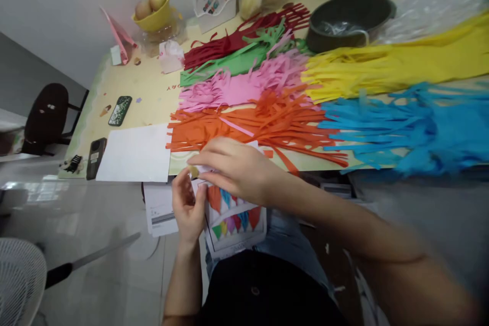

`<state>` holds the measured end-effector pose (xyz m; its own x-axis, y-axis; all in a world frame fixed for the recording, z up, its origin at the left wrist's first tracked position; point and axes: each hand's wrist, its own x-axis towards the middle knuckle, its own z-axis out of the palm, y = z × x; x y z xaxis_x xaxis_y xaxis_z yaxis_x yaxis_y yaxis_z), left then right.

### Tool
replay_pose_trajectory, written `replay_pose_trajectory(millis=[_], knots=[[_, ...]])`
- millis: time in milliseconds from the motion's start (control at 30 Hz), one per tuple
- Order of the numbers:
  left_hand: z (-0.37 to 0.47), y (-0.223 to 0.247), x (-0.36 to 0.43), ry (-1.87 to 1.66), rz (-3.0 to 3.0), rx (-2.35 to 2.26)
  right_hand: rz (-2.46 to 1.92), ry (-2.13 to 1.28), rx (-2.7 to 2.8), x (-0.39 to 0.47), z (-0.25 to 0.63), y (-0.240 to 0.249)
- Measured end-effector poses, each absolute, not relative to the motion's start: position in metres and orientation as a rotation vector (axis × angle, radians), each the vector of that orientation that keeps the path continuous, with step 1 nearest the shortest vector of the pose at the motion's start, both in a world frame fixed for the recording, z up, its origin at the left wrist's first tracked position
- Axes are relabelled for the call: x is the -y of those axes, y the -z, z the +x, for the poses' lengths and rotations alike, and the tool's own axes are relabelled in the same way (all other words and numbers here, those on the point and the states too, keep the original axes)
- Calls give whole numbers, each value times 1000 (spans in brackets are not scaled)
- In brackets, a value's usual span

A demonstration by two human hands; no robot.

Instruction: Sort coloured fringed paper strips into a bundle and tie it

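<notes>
Fingers (198, 163) pinching sheet (233, 224) edge

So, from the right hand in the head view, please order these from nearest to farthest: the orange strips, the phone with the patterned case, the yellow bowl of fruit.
Measured from the right hand:
1. Orange strips, just above the hand on the table.
2. Phone, to the left, lying flat.
3. Yellow bowl, far left corner, by the wall.

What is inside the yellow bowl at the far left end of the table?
The yellow bowl holds two rounded pale fruits that rise above its rim. Anything lower in the bowl is hidden by its wall. It seems to sit on a clear container.
</notes>
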<state>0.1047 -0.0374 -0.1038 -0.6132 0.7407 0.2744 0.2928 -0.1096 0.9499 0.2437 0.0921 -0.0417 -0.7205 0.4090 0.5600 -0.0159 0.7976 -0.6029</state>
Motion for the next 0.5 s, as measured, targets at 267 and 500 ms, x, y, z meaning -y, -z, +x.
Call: replay_pose_trajectory(millis=[267, 500], knots=[[104, 105, 42, -1746, 1159, -1801, -335, -912, 2732, -104, 220, 32], [102, 109, 46, -1777, 1265, -1765, -279, -1007, 3086, -108, 218, 9]])
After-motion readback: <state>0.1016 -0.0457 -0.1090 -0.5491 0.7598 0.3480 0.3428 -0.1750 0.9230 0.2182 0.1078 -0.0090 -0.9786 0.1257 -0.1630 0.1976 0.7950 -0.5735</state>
